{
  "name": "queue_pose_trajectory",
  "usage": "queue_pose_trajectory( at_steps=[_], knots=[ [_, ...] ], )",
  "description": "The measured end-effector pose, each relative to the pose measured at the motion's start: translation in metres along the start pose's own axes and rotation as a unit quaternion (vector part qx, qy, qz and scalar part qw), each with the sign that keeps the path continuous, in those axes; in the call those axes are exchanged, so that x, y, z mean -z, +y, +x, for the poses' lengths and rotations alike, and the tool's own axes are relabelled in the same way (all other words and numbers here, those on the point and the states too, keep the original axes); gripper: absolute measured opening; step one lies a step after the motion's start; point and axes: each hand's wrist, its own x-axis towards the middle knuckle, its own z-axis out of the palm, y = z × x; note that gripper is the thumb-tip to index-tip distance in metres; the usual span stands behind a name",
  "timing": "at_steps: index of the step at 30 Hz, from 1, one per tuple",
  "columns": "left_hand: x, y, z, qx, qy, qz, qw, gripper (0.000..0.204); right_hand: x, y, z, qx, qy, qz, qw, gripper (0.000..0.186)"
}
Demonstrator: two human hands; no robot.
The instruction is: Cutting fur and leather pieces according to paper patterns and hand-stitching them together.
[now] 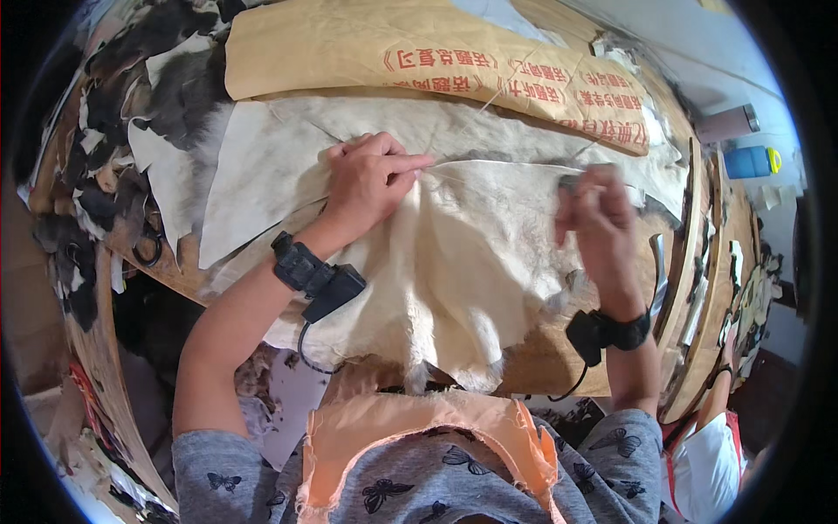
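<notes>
A pale cream fur pelt (463,262), skin side up, lies spread over the wooden table (559,367) in front of me. My left hand (371,179) presses on its upper left part, fingers bent and pinching a fold by a seam. My right hand (598,214) is blurred and closed at the pelt's right edge, pinching something small; a thin thread (515,74) runs from the seam up across the table. Both wrists wear black bands with small devices.
A tan paper sack (332,44) with red print lies beyond the pelt. Dark and white fur scraps (113,166) pile at the left. A blue container (751,162) and a pink cylinder (724,122) stand at the right. Another person (711,445) is at the lower right.
</notes>
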Motion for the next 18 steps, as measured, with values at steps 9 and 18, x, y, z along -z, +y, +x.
queue_pose_trajectory(
  at_steps=[9,18],
  knots=[
    [-0.004,-0.005,-0.002,0.007,-0.005,-0.034,0.999,0.022,0.137,-0.053,-0.097,0.173,0.268,0.093,0.943,0.01],
    [-0.003,0.002,0.004,-0.029,0.012,-0.016,0.999,0.022,0.26,-0.033,-0.178,0.256,0.522,-0.074,0.81,0.011]
  ],
)
